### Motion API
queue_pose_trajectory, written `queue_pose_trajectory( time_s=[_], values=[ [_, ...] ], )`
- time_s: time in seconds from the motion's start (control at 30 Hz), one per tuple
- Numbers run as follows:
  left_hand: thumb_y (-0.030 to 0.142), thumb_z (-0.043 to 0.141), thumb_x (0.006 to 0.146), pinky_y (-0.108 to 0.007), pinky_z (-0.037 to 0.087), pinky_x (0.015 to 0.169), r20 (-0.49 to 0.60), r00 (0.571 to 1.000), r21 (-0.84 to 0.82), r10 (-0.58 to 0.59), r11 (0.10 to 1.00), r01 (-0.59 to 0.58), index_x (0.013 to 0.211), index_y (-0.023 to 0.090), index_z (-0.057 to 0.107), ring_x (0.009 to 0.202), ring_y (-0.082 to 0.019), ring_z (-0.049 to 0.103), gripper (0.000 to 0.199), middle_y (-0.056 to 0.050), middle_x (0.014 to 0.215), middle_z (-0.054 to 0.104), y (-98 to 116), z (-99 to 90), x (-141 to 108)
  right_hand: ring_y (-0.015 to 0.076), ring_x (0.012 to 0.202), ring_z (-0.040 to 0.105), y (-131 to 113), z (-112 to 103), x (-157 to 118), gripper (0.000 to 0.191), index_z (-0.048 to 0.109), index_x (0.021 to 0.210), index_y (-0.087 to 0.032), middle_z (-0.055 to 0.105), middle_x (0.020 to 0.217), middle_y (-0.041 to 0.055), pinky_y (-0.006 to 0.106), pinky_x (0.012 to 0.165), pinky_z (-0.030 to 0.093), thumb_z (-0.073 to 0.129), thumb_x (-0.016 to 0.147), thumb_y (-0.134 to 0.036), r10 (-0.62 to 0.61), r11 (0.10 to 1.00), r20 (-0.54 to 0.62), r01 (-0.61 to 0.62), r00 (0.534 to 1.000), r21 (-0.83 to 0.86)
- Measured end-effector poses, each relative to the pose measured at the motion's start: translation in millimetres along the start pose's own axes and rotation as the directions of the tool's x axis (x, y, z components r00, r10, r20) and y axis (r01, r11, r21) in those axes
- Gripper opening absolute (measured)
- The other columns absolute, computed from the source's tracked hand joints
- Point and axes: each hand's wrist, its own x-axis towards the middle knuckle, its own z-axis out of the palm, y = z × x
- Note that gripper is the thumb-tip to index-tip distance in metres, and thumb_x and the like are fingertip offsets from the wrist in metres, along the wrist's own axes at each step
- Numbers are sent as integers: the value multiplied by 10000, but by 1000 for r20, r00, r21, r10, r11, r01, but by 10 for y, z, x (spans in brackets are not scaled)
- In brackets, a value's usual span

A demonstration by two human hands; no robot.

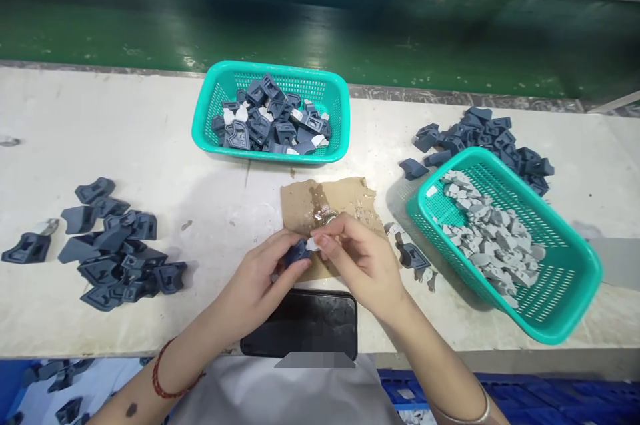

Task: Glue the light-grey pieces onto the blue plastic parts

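Near the middle of the bench, my left hand (273, 269) is closed around a dark grey-blue plastic part (297, 252). A small white piece (313, 244) is pinched between thumb and fingers of my right hand (357, 261), and it meets the dark part. Both hands are over a piece of brown cardboard (345, 195) with a wet, shiny patch. Beyond it, a green basket (273, 157) holds dark parts, some with white pieces. On the right, a tilted green basket (565, 245) contains many small light grey pieces.
A black phone (305, 325) lies at the bench's front edge. Loose dark parts form a pile at left (115, 245) and another at back right (480, 135). Several small pieces and a dark part (413, 255) lie beside the right basket. Blue crates (500, 398) stand below the bench.
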Motion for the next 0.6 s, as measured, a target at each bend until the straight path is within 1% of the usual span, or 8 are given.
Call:
queue_pose_trajectory(
  time_s=[0.13, 0.23, 0.3, 0.37, 0.43, 0.53, 0.6],
  values=[
    [317, 493, 1042, -279, 470, 755, -4, 1000, 12, 20, 1000, -20, 1178, 215, 616, 884, -183, 628, 210, -50, 1055, 682, 10, -2, -3, 159, 641, 593, 5, 4, -12, 211, 626, 866, -232, 613, 690, -5, 266, 579, 448, 568, 1001, -383, -14, 1000, -4, 14, 1000, -27],
    [301, 477, 1049, -274, 475, 826, 17, 999, 11, 33, 999, -33, 1167, 217, 607, 962, -186, 636, 195, -50, 1077, 677, 15, -3, -10, 150, 615, 586, -12, 22, -8, 198, 617, 869, -230, 616, 689, -9, 257, 563, 446, 561, 1005, -362, -29, 999, 20, 30, 999, -42],
    [297, 458, 1054, -282, 473, 888, 28, 999, -2, 30, 1000, -30, 1145, 208, 600, 1027, -196, 636, 191, -57, 1091, 674, 15, -1, -10, 140, 603, 588, -34, 41, 3, 161, 615, 880, -226, 628, 695, -12, 245, 559, 444, 552, 1005, -306, -63, 996, 38, 65, 997, -67],
    [305, 447, 1056, -293, 471, 909, 29, 999, -19, 16, 1000, -16, 1135, 200, 594, 1034, -203, 636, 197, -61, 1082, 674, 16, 1, -6, 131, 612, 598, -55, 56, 15, 139, 614, 887, -222, 644, 714, -12, 235, 569, 445, 542, 1001, -254, -93, 990, 49, 98, 994, -99],
    [322, 447, 1055, -298, 473, 888, 30, 1000, -29, 0, 1000, 0, 1123, 197, 594, 1010, -207, 638, 205, -58, 1058, 674, 23, -5, 0, 126, 610, 599, -67, 54, 24, 142, 606, 882, -219, 637, 707, -18, 228, 572, 445, 538, 1003, -252, -90, 990, 56, 95, 994, -103],
    [349, 439, 1058, -289, 473, 817, 56, 998, -25, -23, 999, 24, 1087, 201, 599, 946, -198, 638, 220, -43, 1017, 669, 58, -34, 3, 121, 566, 573, -84, 2, 31, 151, 592, 898, -222, 592, 658, -43, 221, 535, 421, 546, 1016, -305, -48, 994, 87, 57, 995, -98],
    [357, 435, 1060, -277, 466, 785, 79, 996, -23, -29, 999, 31, 1091, 211, 599, 901, -182, 631, 222, -28, 1008, 666, 98, -62, -1, 127, 576, 571, -111, -48, 35, 141, 583, 932, -218, 591, 667, -43, 227, 552, 414, 532, 1027, -307, -80, 977, 139, 106, 987, -188]
  ],
)
